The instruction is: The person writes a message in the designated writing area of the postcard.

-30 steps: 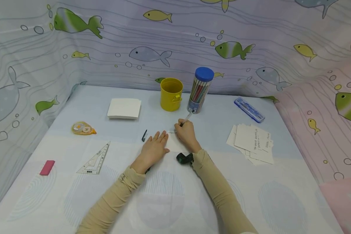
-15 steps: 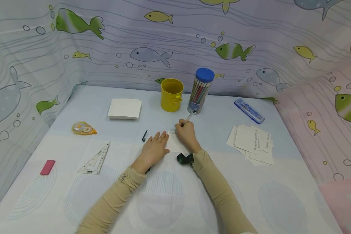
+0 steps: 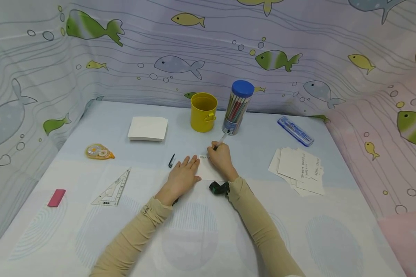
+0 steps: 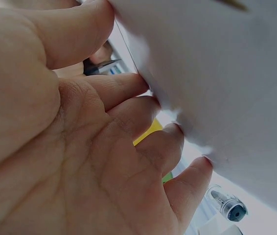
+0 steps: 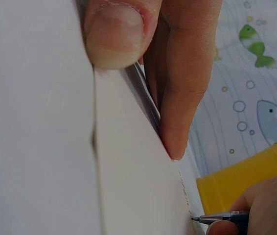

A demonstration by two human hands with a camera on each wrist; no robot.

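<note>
Writing on a card, head and wrist views. The right hand [image 3: 221,161] holds a pen [image 3: 221,140] in a closed grip, fingers curled round the barrel; the slim barrel slants up and away toward the far side, while its fine metal tip [image 5: 195,218] meets the far edge of a small white card [image 3: 208,171] beside a short line of handwriting. The card, flat, matte and rectangular, lies at the centre of the worktop [image 3: 201,238], directly under and between the two hands. The left hand [image 3: 182,177] rests flat on the card's left part, fingers straight and together, its grip open and enclosing nothing; its fingertips [image 4: 143,83] press the paper. A small black pen cap [image 3: 171,160] lies just left of this hand. Far of the hands stand a glossy yellow cylindrical cup [image 3: 203,112] and a clear tube of coloured pencils [image 3: 237,107] with a blue lid. To the right lies a loose fan of written cards [image 3: 299,169].
</note>
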